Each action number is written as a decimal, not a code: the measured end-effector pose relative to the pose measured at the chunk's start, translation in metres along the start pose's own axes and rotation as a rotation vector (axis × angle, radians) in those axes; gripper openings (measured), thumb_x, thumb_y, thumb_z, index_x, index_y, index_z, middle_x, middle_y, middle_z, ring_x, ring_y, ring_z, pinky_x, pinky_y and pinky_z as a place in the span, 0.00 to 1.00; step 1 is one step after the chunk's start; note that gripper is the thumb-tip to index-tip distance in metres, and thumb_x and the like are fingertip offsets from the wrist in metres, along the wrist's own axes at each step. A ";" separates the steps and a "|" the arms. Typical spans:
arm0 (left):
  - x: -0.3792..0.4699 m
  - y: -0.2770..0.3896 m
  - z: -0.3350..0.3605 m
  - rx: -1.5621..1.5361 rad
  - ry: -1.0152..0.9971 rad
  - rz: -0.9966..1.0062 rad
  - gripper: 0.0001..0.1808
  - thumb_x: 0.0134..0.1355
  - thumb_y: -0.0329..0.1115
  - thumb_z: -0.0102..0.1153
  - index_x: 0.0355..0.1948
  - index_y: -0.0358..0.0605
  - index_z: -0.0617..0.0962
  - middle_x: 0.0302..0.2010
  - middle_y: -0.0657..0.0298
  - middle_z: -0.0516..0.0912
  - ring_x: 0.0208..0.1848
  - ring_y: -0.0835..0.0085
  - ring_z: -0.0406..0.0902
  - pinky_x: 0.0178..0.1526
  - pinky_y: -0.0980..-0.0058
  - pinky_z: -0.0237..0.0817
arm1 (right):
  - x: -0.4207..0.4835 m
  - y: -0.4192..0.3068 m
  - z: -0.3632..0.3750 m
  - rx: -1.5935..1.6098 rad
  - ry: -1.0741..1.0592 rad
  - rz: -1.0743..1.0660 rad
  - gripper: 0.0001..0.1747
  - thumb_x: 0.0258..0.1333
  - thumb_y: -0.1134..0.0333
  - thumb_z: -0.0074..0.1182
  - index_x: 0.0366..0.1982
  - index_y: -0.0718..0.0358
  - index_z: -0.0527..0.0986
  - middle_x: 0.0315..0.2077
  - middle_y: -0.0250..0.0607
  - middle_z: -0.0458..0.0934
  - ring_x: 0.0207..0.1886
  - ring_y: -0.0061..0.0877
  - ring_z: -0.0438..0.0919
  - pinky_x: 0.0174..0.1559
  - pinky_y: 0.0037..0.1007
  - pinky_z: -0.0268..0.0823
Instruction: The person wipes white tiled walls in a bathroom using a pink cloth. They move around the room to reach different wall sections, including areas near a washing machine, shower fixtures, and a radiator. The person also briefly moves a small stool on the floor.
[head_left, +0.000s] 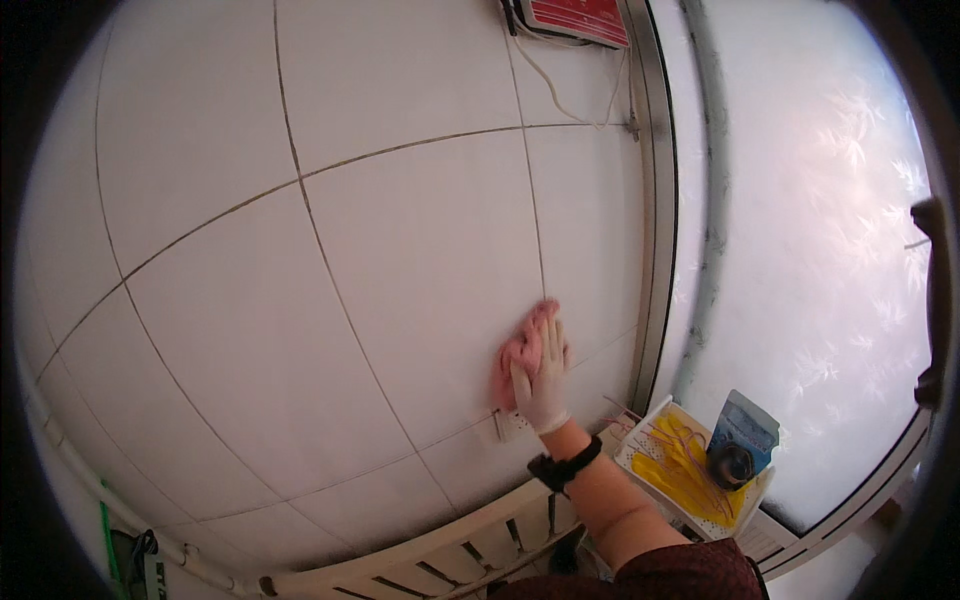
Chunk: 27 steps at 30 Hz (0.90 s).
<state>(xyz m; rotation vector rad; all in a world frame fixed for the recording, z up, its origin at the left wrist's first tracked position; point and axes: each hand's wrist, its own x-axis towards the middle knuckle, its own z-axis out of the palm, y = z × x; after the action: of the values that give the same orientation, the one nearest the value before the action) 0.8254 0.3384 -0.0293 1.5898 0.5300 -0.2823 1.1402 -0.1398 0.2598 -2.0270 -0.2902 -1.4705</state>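
My right hand (546, 375), in a thin whitish glove, presses a crumpled pink cloth (519, 360) flat against the white tiled wall (435, 285). The fingers point up the wall and the thumb lies over the cloth's left side. A black band (566, 465) circles the wrist. Just under the cloth is a white wall socket (510, 426), partly covered by the cloth and hand. My left hand is out of view.
A white basket (626, 450) holds yellow rubber gloves (660, 480) and a blue pouch (742, 431). Beside it stands a frosted window (810, 225) with a metal frame (656, 225). Above hang a red-and-white device (577, 19) and a cable (551, 82). A slatted plastic rack (450, 555) runs along the wall's base.
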 end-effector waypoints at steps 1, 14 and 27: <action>-0.002 0.007 0.003 -0.001 0.007 -0.010 0.31 0.72 0.48 0.52 0.70 0.42 0.67 0.67 0.60 0.71 0.68 0.60 0.67 0.70 0.59 0.57 | 0.025 -0.003 -0.006 -0.059 -0.002 -0.006 0.39 0.63 0.57 0.49 0.70 0.69 0.57 0.71 0.55 0.54 0.74 0.51 0.52 0.70 0.50 0.42; 0.013 0.054 0.055 -0.177 -0.121 0.102 0.32 0.70 0.44 0.57 0.69 0.38 0.66 0.68 0.51 0.69 0.70 0.58 0.65 0.70 0.59 0.59 | 0.238 -0.018 -0.035 0.038 0.165 -0.371 0.40 0.60 0.56 0.50 0.69 0.69 0.58 0.70 0.56 0.57 0.73 0.49 0.54 0.71 0.48 0.43; -0.054 0.029 0.032 -0.143 0.073 0.085 0.23 0.72 0.43 0.52 0.61 0.40 0.77 0.63 0.57 0.76 0.64 0.64 0.71 0.66 0.65 0.61 | 0.177 -0.001 -0.026 -0.038 0.235 -0.277 0.38 0.56 0.62 0.56 0.66 0.68 0.61 0.67 0.58 0.61 0.69 0.51 0.60 0.68 0.44 0.53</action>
<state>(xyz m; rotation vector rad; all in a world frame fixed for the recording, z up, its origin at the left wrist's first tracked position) 0.7978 0.2978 0.0194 1.4838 0.5255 -0.1195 1.1826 -0.1851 0.4274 -1.8755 -0.4614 -1.8781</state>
